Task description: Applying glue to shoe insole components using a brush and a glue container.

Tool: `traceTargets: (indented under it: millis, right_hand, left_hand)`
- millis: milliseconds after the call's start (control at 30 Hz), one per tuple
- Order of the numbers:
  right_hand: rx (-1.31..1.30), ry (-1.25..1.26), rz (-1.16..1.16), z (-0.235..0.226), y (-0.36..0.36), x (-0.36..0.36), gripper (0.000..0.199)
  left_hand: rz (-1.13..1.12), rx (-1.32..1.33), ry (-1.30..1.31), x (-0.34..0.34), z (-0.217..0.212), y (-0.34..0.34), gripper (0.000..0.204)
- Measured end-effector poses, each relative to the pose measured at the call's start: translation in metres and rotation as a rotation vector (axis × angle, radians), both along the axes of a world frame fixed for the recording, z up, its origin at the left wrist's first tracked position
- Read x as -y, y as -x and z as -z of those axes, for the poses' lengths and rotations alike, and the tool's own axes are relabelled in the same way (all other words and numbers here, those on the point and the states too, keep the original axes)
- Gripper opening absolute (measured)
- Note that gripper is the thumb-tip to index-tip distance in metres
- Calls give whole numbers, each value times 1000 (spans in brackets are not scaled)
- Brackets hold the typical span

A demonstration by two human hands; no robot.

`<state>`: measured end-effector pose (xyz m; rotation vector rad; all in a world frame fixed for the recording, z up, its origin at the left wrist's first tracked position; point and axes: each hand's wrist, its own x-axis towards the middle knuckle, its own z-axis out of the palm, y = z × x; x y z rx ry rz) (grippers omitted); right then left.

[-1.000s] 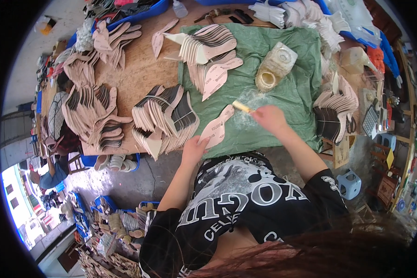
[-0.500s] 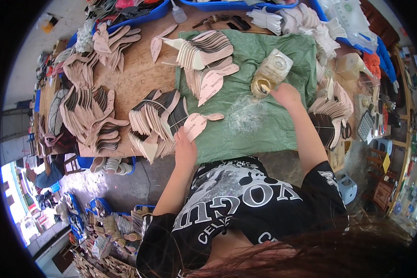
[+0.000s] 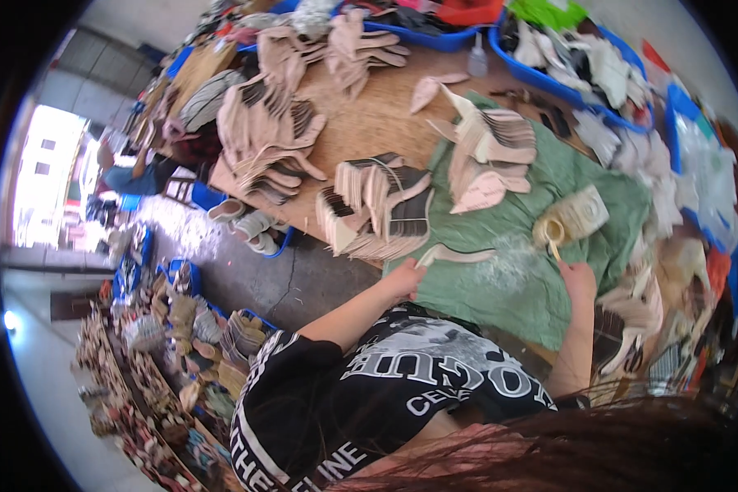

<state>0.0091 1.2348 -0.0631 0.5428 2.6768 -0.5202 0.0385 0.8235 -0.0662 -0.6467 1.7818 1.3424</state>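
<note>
So the left hand [image 3: 406, 279] has one end of a single insole-shaped piece [image 3: 459, 255] pinched between thumb and fingers. The piece is turned nearly edge-on to the camera, so it looks like a thin curved strip, and it sits just over the near part of a green cloth [image 3: 467, 285] that covers this side of the desk [image 3: 365, 127].

The right hand [image 3: 578, 277] has its fingers pressed together on a slim yellowish stick [image 3: 554, 249]. The stick's far end is at the round mouth of a cloudy, stained jug [image 3: 582, 211] sitting on the cloth, can't tell how deep it goes. There's a whitish smear [image 3: 504, 262] on the cloth between the two hands.

Loads of similar pieces around btw: a tied bundle [image 3: 377, 205] just beyond the left hand, a fanned stack [image 3: 496, 139] on the far part of the cloth, more piles [image 3: 262, 131] over on the left. One loose piece [image 3: 433, 92] lies on the bare wood, with a small squeeze bottle [image 3: 477, 61] near it. A blue bin [image 3: 533, 78] full of mixed bits is at the back edge, and another stack [image 3: 634, 307] is off to the right.
</note>
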Motion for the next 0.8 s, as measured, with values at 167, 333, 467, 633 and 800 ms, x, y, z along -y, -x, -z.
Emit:
traceTargets:
  millis: [167, 333, 467, 633, 800]
  right_hand:
    - [-55, 15, 69, -11, -7, 16, 48]
    - [-250, 20, 49, 17, -10, 8, 51]
    - [-175, 145, 76, -11, -7, 28, 47]
    - [-182, 572, -12, 7, -41, 90, 39]
    - [110, 717, -134, 25, -77, 141, 37]
  left_hand:
    - [-43, 111, -153, -8, 0, -6, 33]
    - [93, 109, -212, -12, 7, 12, 29]
    - [32, 207, -309, -15, -16, 26, 27]
    - [-29, 333, -355, -20, -14, 40, 26]
    - [-90, 349, -304, -22, -7, 43, 26]
